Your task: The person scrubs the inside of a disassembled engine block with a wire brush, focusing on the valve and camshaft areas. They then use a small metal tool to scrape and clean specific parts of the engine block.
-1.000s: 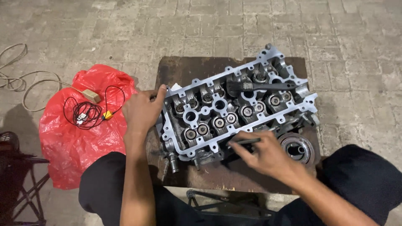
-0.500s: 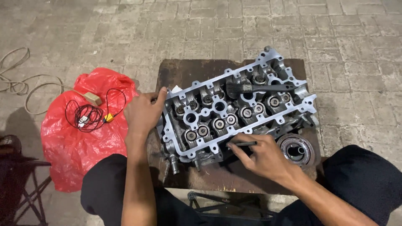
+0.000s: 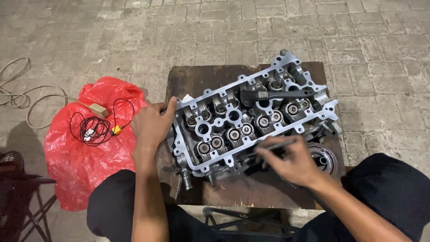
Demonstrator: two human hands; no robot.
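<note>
A grey metal cylinder head [image 3: 251, 116] with several round valve seats lies at an angle on a dark brown board [image 3: 201, 78]. My left hand [image 3: 151, 123] rests flat against the head's left end, fingers on its edge. My right hand [image 3: 289, 163] is at the head's near right side, closed around a thin dark rod-like tool [image 3: 275, 145] that points left along the head's near edge. A dark bar tool [image 3: 273, 95] lies across the top of the head, near its far right end.
A red plastic bag [image 3: 85, 152] lies on the paved floor to the left, with a coiled black cable and a small yellow part [image 3: 101, 127] on it. A pale cord [image 3: 18, 96] loops at far left. A round metal pulley [image 3: 322, 157] sits by my right hand.
My right hand has shifted slightly along the head's near edge with the thin tool. My left hand stays on the left end.
</note>
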